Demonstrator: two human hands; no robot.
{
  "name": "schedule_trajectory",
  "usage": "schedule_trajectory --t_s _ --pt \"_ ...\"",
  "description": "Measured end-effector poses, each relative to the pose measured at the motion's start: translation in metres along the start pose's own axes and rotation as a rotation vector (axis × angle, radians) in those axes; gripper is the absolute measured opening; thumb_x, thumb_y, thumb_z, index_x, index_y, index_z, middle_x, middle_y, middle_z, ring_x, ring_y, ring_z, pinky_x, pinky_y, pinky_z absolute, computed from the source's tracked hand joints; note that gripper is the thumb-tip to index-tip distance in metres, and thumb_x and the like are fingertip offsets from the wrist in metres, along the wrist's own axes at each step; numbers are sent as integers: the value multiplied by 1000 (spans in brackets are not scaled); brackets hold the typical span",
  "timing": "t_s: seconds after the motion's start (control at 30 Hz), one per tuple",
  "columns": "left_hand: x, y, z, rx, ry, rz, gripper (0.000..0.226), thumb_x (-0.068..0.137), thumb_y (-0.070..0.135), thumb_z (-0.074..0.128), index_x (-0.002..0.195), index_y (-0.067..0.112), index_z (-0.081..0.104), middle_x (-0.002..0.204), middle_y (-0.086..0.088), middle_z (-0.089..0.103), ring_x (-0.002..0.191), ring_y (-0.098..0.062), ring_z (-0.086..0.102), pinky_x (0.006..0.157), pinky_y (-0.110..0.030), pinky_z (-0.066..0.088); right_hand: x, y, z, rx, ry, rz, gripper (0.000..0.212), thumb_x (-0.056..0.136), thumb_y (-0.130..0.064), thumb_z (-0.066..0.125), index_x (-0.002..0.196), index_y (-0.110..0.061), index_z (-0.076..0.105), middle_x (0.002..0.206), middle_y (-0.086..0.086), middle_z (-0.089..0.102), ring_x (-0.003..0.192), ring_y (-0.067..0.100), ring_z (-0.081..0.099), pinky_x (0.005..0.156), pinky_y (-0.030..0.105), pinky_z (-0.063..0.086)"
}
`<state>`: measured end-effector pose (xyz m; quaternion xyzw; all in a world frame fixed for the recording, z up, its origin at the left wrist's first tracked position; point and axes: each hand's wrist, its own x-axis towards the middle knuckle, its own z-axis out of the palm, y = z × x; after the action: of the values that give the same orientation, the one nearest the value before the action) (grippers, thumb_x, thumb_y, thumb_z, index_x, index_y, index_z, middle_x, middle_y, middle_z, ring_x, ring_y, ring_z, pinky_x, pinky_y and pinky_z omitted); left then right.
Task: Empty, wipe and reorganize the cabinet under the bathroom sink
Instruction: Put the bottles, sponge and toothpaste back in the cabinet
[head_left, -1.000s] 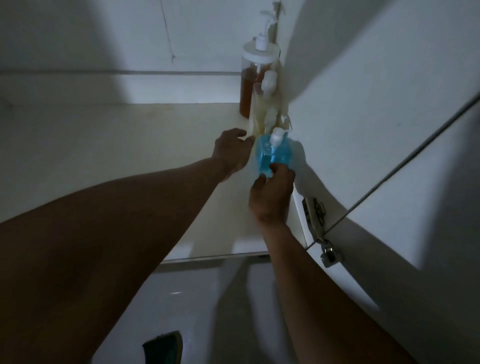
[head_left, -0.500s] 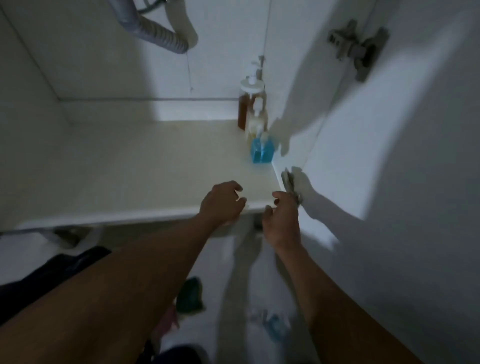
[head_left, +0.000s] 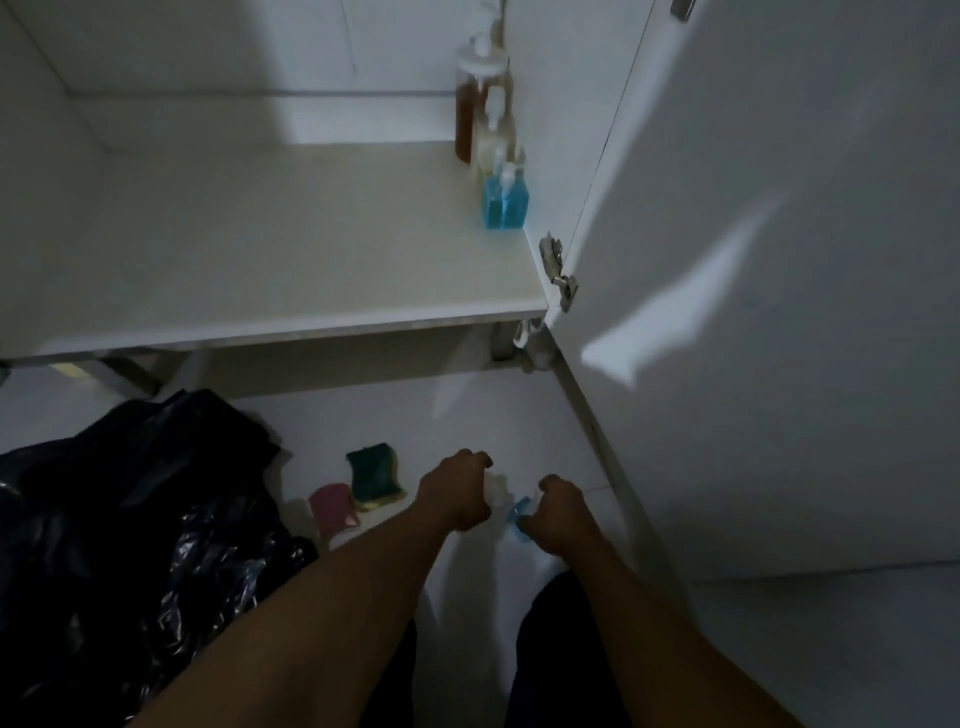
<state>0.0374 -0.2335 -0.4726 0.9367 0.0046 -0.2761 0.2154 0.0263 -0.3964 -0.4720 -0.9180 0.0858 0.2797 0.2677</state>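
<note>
Both my hands are low over the floor in front of the open cabinet. Between them is a small blue bottle (head_left: 519, 512) with a white pump top, blurred. My left hand (head_left: 457, 493) curls round the white top. The blue body is gripped by my right hand (head_left: 558, 514). On the white cabinet shelf (head_left: 285, 249), three pump bottles stand in a row against the right wall: an amber one (head_left: 467, 98) at the back, a pale one (head_left: 493, 140) in the middle and a blue one (head_left: 505, 200) in front.
A green sponge (head_left: 374, 475) and a pink sponge (head_left: 332, 506) lie on the floor left of my hands. A crumpled black plastic bag (head_left: 130, 519) fills the lower left. The open cabinet door (head_left: 779, 260) stands at the right, its hinge (head_left: 558, 270) at the shelf corner.
My hands let go of the blue bottle on the shelf, drew back past the shelf's front edge and dropped to the floor, where they now hold a second small blue bottle.
</note>
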Motion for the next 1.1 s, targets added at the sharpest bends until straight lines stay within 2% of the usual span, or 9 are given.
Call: schedule_trajectory --t_s 0.17,0.33,0.6,0.77,0.9,0.97,1.03,1.1 --pt "17 -4 31 62 -18 13 53 83 9 66 133 17 52 134 -6 51 117 -27 54 93 -43 51 19 16 27 57 2 56 57 76 -21 81 120 -3 51 120 13 56 105 24 59 78 23 46" --pt "31 -7 36 144 20 11 52 84 2 64 134 16 54 128 -7 58 112 -26 59 92 -39 52 33 24 41 49 13 62 51 81 -22 77 121 -5 51 120 12 56 105 23 58 86 28 48" --pt "26 -10 25 70 43 0 46 85 9 63 130 18 56 124 -6 58 109 -25 60 88 -36 51 34 16 30 12 39 20 38 85 -18 72 117 -5 56 114 12 62 99 22 61 81 29 52" --pt "21 -3 -26 -18 157 -3 40 84 15 63 123 17 57 123 -6 57 108 -27 60 88 -38 51 23 -26 -13 15 167 -90 37 75 -26 78 103 -9 60 105 9 64 93 23 63 78 32 55" --pt "23 7 -86 -71 327 36 38 86 21 65 123 16 56 125 -8 58 114 -29 58 91 -37 49 14 -76 -63 73 300 -181 40 71 -32 81 103 -16 63 102 3 66 90 21 65 77 32 55" --pt "27 14 -123 -100 401 81 39 84 17 65 123 11 59 126 -12 60 117 -31 58 92 -36 46 12 -100 -86 110 361 -242 40 72 -32 80 106 -17 63 102 4 68 92 23 67 76 31 54" --pt "32 22 -163 -97 466 119 40 84 16 66 122 7 59 125 -15 60 117 -33 56 92 -36 44 14 -122 -108 108 420 -306 38 74 -28 77 107 -15 63 105 7 68 97 27 66 77 29 50" --pt "41 29 -199 -98 542 131 41 83 21 68 121 7 59 124 -16 61 117 -34 56 91 -36 44 17 -144 -130 82 446 -342 35 78 -24 72 110 -14 62 111 9 65 102 30 63 84 34 49"
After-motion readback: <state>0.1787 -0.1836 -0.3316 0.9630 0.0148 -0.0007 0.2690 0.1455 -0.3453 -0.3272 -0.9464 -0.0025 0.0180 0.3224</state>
